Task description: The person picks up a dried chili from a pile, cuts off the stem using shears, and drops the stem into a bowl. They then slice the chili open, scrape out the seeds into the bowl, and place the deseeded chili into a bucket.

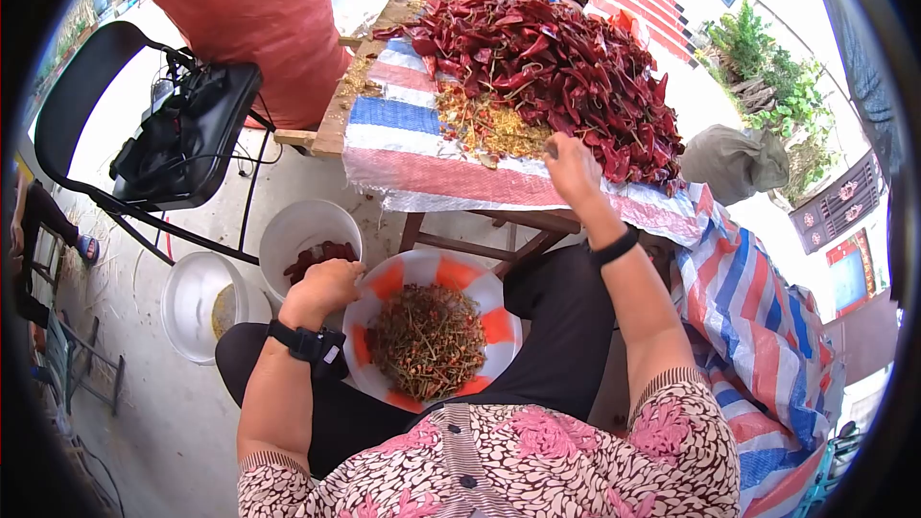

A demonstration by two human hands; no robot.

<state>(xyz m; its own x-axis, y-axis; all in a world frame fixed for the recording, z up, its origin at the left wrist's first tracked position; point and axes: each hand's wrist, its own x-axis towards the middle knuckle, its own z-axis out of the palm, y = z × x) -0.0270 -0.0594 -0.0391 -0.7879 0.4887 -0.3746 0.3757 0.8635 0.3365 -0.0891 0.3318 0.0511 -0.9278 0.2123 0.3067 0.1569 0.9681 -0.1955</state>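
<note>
Left hand curled over white bucket, right hand curled beside red chillies, any hold or poster wording unclear

I count two white buckets at left, one orange-and-white basin near, one pepper heap far, one red sack far left.

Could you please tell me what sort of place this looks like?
Probably an outdoor yard used as a makeshift workspace: green plants stand at one side, red peppers lie heaped on a table, and white buckets stand on bare ground.
</note>
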